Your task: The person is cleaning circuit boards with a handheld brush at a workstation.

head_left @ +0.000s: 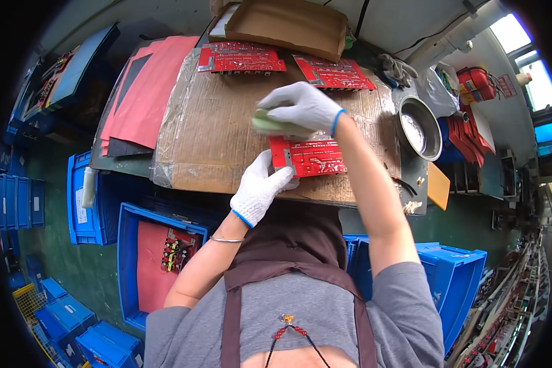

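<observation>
A red circuit board (316,158) is held near the front of the cardboard-covered bench. My left hand (260,187), in a white knit glove with a blue cuff, grips its left edge, thumb on top. Above the board's far side, my right hand (303,107), gloved the same way, is closed around a pale green brush-like or sponge-like block (275,124), slightly blurred. Part of the board hides behind my right forearm and the green block. Two more red circuit boards, one at the back left (242,57) and one at the back right (332,72), lie on the cardboard.
Pink sheets (150,92) are stacked on the bench's left. A metal bowl (419,129) sits at the right edge, and an open cardboard box (286,26) at the back. Blue crates stand below, one (126,264) holding a populated board (176,250). A red fire extinguisher (476,84) stands far right.
</observation>
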Demonstrator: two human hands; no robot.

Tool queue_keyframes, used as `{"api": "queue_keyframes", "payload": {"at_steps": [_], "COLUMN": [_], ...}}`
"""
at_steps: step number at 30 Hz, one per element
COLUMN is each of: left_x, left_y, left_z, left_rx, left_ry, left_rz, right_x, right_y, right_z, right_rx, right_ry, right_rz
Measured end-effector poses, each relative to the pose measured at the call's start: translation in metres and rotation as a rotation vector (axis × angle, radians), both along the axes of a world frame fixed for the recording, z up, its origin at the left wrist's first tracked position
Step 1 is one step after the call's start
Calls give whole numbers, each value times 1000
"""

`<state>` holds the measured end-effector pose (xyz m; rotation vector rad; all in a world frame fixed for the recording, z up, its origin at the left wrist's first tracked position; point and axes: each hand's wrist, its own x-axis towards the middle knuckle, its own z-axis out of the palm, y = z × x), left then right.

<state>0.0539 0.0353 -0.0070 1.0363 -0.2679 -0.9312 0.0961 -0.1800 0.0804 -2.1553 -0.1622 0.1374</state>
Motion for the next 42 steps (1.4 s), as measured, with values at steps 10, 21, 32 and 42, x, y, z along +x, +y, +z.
{"api": "queue_keyframes", "payload": {"at_steps": [10,21,32,42], "left_x": [-2,6,3,6], "left_y": [2,3,-1,-3], "left_z": [8,-7,11,20], "left_rx": [28,-126,-85,-125], "left_ry": [-4,89,251,342], "left_rz": [36,-10,21,37], "right_x": [-48,-94,-161,-177], "right_y": [-58,-26,-56,-89], "right_z": [-6,5,-2,5], "right_rx": [70,91,180,183], "right_ry": [-33,-96,-99,-2], "right_rz": [-180,-132,-320,-436]}}
